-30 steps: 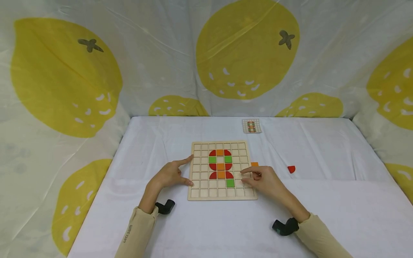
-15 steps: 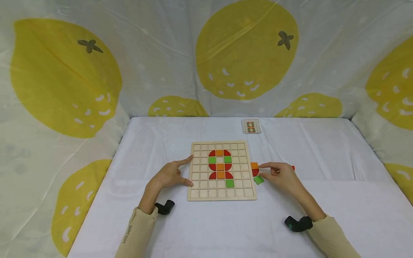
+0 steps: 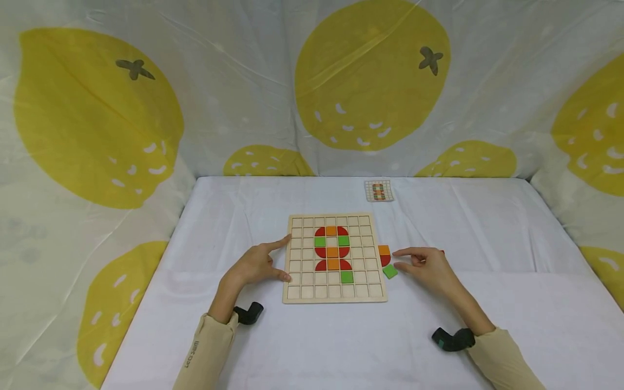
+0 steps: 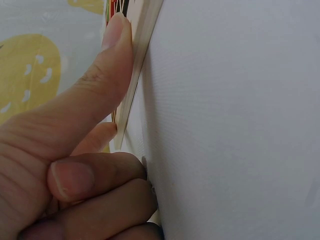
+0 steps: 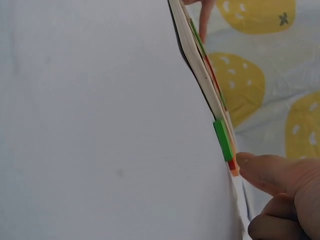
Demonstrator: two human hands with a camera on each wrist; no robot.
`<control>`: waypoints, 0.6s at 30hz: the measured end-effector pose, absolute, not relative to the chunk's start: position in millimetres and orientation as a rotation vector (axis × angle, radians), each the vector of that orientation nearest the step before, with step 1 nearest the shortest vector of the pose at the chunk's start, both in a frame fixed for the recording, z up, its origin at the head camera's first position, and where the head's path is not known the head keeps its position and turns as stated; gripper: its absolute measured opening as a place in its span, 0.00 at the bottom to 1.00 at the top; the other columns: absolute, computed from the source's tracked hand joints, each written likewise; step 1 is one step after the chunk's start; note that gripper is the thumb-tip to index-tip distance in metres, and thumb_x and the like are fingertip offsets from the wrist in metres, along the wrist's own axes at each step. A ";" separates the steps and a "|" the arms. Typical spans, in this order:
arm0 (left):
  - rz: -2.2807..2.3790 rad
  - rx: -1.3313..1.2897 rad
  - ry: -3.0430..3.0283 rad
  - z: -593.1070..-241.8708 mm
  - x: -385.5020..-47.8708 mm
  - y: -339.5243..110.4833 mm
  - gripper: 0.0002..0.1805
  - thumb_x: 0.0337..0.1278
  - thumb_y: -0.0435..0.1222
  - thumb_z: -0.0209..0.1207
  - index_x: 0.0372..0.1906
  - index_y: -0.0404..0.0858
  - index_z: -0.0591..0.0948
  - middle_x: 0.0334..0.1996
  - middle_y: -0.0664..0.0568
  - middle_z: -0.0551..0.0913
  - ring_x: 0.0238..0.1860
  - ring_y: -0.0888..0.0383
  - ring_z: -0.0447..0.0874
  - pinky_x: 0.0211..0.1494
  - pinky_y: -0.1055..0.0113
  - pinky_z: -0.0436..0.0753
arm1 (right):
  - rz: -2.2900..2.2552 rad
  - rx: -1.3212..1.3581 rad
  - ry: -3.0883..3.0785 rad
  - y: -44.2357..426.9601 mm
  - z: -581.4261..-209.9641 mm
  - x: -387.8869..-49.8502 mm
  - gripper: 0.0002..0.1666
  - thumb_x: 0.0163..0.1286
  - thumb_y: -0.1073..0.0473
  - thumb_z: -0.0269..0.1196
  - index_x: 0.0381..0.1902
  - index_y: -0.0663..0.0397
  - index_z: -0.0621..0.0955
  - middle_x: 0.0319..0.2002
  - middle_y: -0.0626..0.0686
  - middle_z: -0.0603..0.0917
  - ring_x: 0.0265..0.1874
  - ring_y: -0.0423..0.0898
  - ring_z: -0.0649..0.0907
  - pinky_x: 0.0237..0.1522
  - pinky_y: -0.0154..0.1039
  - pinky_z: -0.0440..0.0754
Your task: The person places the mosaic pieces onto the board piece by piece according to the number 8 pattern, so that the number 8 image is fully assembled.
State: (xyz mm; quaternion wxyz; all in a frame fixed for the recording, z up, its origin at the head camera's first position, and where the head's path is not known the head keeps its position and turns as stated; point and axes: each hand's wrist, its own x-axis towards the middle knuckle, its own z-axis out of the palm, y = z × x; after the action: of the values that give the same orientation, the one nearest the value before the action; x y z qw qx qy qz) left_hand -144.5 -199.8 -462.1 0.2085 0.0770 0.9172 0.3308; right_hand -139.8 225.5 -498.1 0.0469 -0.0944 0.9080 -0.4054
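A wooden grid board (image 3: 302,292) lies on the table, with red, orange and green pieces set in its middle cells. At its left edge my left hand (image 3: 255,264) touches the rim with spread thumb and index finger; the left wrist view shows the other fingers folded. Off the right edge lie an orange square (image 3: 384,249), a red rounded piece (image 3: 385,260) and a green square (image 3: 390,271). Just right of these is my right hand (image 3: 429,266), its thumb and index finger apart with nothing seen between them. In the right wrist view its fingertips are near the green square (image 5: 223,140).
A small pattern card (image 3: 378,190) lies near the back of the white table (image 3: 322,346). Another red piece (image 3: 442,251) is mostly hidden behind my right hand. Lemon-print cloth (image 3: 253,81) hangs behind the table.
My right hand has moved right, off the board's right side, and the red and green pieces beside the board have come into view. My left hand stays in place.
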 end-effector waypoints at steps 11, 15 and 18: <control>0.921 0.206 2.547 -462.6 -145.1 -200.8 0.60 0.41 0.47 0.81 0.82 0.53 0.61 0.14 0.58 0.58 0.19 0.62 0.54 0.27 0.68 0.59 | -1.218 -0.276 2.750 217.9 -498.2 -143.5 0.14 0.63 0.54 0.76 0.46 0.47 0.91 0.17 0.43 0.59 0.20 0.37 0.59 0.25 0.33 0.58; 0.922 0.209 2.548 -462.7 -145.0 -201.5 0.60 0.41 0.47 0.81 0.82 0.53 0.61 0.14 0.58 0.58 0.18 0.62 0.54 0.26 0.69 0.59 | -1.214 -0.291 2.763 213.9 -496.1 -146.1 0.14 0.62 0.54 0.77 0.46 0.47 0.91 0.16 0.43 0.60 0.19 0.37 0.60 0.25 0.33 0.57; 0.920 0.212 2.551 -462.8 -145.2 -201.6 0.60 0.41 0.47 0.81 0.82 0.54 0.61 0.14 0.58 0.58 0.18 0.62 0.54 0.26 0.69 0.59 | -1.205 -0.295 2.762 210.6 -495.5 -147.9 0.14 0.62 0.53 0.77 0.46 0.47 0.91 0.16 0.43 0.60 0.19 0.38 0.60 0.25 0.32 0.57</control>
State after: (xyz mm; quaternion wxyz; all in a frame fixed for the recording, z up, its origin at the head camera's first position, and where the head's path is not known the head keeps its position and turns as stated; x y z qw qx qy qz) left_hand -145.2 -201.6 -462.8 0.2093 0.0761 0.9171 0.3307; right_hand -147.9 210.6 -495.5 0.0567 -0.0971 0.9108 -0.3972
